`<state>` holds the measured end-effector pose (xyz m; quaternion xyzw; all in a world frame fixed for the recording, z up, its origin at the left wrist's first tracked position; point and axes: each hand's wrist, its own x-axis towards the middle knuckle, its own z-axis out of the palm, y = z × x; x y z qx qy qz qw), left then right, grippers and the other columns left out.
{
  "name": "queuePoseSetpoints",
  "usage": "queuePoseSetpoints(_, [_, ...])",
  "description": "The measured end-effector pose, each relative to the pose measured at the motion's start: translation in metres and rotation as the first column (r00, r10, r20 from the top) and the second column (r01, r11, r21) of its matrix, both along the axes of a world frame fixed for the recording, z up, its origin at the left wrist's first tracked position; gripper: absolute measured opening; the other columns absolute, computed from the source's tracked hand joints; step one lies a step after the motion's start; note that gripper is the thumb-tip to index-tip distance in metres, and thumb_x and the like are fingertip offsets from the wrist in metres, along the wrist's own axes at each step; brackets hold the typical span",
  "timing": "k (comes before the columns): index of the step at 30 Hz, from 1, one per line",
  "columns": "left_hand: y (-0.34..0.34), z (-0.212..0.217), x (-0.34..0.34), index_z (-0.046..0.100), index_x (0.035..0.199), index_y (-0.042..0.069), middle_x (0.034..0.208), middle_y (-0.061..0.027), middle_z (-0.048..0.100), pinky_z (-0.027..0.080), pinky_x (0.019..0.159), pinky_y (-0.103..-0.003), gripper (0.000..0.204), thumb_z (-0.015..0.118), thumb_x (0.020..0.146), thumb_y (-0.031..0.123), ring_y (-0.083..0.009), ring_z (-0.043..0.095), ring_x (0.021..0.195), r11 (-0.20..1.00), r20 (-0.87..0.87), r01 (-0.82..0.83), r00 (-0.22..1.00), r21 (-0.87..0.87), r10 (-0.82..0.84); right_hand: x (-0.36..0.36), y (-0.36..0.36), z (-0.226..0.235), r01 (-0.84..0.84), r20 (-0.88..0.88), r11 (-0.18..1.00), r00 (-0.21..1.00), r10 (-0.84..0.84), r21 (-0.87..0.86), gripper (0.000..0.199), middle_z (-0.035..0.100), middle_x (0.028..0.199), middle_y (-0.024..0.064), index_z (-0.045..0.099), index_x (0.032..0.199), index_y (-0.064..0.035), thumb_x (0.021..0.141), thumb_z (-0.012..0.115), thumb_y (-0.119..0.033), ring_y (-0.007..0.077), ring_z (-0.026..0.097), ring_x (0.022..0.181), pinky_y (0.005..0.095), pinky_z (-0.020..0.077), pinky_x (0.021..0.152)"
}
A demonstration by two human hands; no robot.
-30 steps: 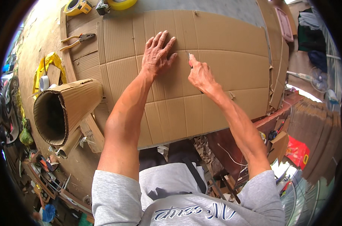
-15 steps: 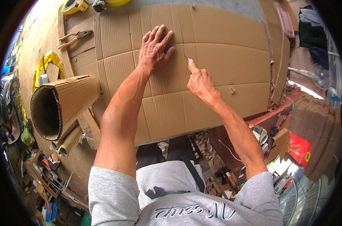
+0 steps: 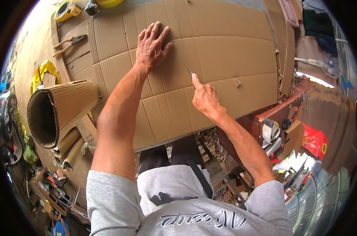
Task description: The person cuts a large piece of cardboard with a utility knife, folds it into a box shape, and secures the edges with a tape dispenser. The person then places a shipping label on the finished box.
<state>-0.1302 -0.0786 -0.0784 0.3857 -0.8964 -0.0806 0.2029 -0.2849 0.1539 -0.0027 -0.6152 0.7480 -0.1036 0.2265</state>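
Note:
A large brown cardboard sheet [image 3: 233, 55], creased in a grid, lies flat in front of me. My left hand [image 3: 149, 49] rests palm down on its upper middle, fingers stretched and spread. To the right and nearer me, my right hand [image 3: 206, 97] is closed round a utility knife [image 3: 191, 74], index finger laid along it. The thin blade points away from me at the cardboard's middle; whether its tip goes into the board I cannot tell. Most of the knife's handle is hidden in my fist. A small torn flap [image 3: 237, 82] stands up on the sheet to the right.
Pliers [image 3: 70, 44] lie left of the sheet, below a roll of yellow tape [image 3: 63, 11]. A rolled cardboard tube [image 3: 74, 104] stands at the left. On the right are a reddish ledge [image 3: 288, 102], a red bag [image 3: 314, 141] and a fan [image 3: 330, 65].
My right hand has drawn the knife nearer to me along the cardboard. My left hand stays pressed on the sheet. The whole view has shifted slightly.

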Motion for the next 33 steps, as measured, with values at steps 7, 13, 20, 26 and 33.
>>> queuePoseSetpoints(7, [-0.001,-0.001,-0.002,0.051,0.153,0.017,0.162,-0.0176,0.039,0.022,0.124,-0.051,0.059,0.059,0.101,0.043,-0.035,0.032,0.152,0.999,0.007,0.002,1.0,-0.045,-0.002,0.002,0.016,-0.004,0.045,0.013,0.998,0.999,-0.045,0.04,0.047,0.065,0.083,0.0359,0.053,0.137,0.007,0.091,0.052,0.0,0.0558,0.065,0.077,0.0601,0.0531,0.07])
queuePoseSetpoints(13, [0.082,-0.007,0.031,0.054,0.148,0.015,0.161,-0.0217,0.039,0.026,0.122,-0.056,0.056,0.063,0.097,0.035,-0.0392,0.035,0.15,1.0,-0.02,0.0,1.0,-0.011,0.0,0.005,-0.003,0.021,0.043,0.032,0.975,0.998,-0.051,0.216,0.029,0.064,0.09,0.0385,0.06,0.116,0.0055,0.096,0.043,-0.008,0.0587,0.063,0.091,0.0616,0.0524,0.081])
queuePoseSetpoints(20, [0.229,0.003,0.09,0.05,0.155,0.024,0.168,-0.0148,0.031,0.021,0.125,-0.051,0.061,0.064,0.097,0.037,-0.0351,0.027,0.155,0.976,0.072,-0.141,0.989,0.164,0.13,-0.003,0.0,0.019,0.013,0.038,0.972,0.999,-0.023,0.233,0.03,0.066,0.097,0.0378,0.059,0.116,0.005,0.098,0.043,-0.013,0.058,0.063,0.097,0.0623,0.0521,0.086])
queuePoseSetpoints(26, [0.231,0.012,0.087,0.053,0.153,0.023,0.167,-0.014,0.034,0.023,0.124,-0.05,0.058,0.064,0.097,0.035,-0.0341,0.03,0.154,0.975,0.043,-0.179,0.984,0.134,0.175,0.003,0.006,0.004,0.037,0.019,0.976,0.999,-0.042,0.215,0.034,0.066,0.109,0.0377,0.056,0.123,0.0024,0.093,0.042,-0.007,0.0569,0.064,0.101,0.0621,0.0533,0.085])
queuePoseSetpoints(33, [0.232,0.007,0.086,0.054,0.152,0.024,0.166,-0.0131,0.036,0.023,0.124,-0.049,0.057,0.064,0.097,0.036,-0.0327,0.031,0.153,0.977,0.015,-0.192,0.981,0.091,0.191,0.008,0.028,0.013,0.015,0.004,0.969,1.0,-0.016,0.246,0.036,0.068,0.101,0.0378,0.058,0.124,0.0068,0.099,0.043,-0.015,0.0564,0.066,0.099,0.0622,0.0532,0.088])
